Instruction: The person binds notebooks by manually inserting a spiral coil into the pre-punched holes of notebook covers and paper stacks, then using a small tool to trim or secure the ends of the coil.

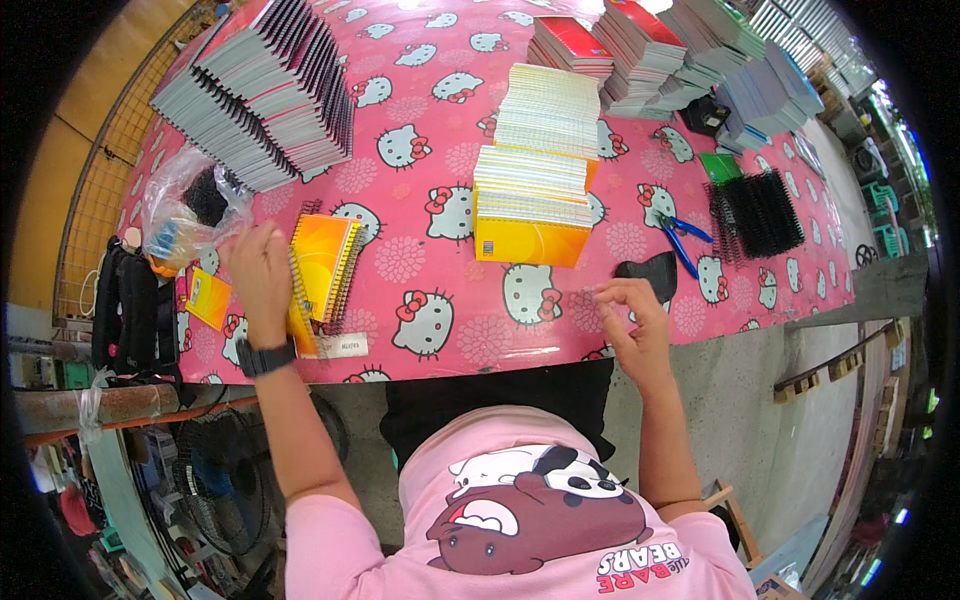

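Note:
My left hand (262,285), with a dark watch on the wrist, is at the left side of a small pile of yellow-orange spiral notebooks (332,265). Its back faces up and the fingertips are hidden, so whether it grips the nearest notebook is unclear. My right hand (637,325) hovers over the front table edge, fingers loosely bent and apart from the thumb, with nothing seen in it. Just beyond it lies a black piece (652,272) of unclear kind. Between the hands, farther back, stands a block of yellow-covered paper sets (532,240).
Tall stacks of black-spiral notebooks (265,95) stand at the back left, beside a clear plastic bag (190,215). Blue-handled pliers (685,240) and black binding coils (757,215) lie at the right. Red-covered stacks (570,45) stand farther back on the pink patterned tablecloth (455,345).

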`<state>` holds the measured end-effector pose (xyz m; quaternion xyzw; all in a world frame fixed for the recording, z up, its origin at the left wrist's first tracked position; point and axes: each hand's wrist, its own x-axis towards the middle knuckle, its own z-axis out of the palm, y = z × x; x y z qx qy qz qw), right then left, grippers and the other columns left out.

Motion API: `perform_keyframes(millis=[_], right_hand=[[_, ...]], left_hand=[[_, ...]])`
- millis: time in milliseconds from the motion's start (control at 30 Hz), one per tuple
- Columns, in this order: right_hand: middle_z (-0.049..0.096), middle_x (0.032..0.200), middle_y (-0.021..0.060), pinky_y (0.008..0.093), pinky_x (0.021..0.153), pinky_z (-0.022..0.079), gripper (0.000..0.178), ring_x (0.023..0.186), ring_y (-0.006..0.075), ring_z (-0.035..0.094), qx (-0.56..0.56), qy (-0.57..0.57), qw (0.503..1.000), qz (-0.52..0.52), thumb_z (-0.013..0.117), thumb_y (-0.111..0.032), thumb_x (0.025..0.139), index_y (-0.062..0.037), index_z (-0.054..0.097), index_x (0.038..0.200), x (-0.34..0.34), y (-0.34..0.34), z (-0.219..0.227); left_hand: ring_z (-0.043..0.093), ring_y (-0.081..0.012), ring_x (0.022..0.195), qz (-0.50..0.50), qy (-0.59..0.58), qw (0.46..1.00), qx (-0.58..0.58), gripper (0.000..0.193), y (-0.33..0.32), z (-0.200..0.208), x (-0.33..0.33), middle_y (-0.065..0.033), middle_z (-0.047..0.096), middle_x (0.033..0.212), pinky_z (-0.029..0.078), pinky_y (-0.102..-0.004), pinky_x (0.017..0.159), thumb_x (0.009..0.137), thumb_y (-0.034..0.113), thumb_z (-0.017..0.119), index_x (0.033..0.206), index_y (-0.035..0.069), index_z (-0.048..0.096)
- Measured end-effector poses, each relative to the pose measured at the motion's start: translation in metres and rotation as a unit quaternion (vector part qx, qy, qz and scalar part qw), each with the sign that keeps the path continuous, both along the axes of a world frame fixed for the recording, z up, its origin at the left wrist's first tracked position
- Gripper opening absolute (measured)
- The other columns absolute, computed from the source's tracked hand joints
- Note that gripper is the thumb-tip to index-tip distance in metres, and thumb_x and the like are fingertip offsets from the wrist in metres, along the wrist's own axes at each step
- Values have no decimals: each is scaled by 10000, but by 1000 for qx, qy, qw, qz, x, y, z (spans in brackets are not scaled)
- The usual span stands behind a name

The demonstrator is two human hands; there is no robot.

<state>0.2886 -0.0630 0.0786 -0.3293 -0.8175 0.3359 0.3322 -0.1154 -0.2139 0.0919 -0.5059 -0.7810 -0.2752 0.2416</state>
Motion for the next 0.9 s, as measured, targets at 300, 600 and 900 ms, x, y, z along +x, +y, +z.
perform_keyframes(millis=[300,600,900], right_hand=[[606,878,109,335,767,438,110,859,272,566,-11,-18,1000,19,616,-23,791,-23,607,901,-5,-9,-10],[621,865,94,363,780,410,89,861,274,566,-43,21,999,22,625,-47,784,-46,612,872,-21,-16,-11],[619,813,77,333,743,422,102,790,221,579,21,-9,996,-81,648,-74,769,-34,623,860,18,15,-15]], left_hand=[[470,-240,1086,-86,10,986,-142,287,53,-48,2,-49,573,1109,275,-509,930,873,317,523,1082,128,577],[542,-260,1010,-318,-54,947,-9,359,111,-10,143,-72,605,1067,376,-403,900,718,141,682,1069,99,621],[573,-263,829,-372,-82,924,-10,232,149,-22,159,-70,601,872,457,-372,721,704,30,644,935,55,645]])
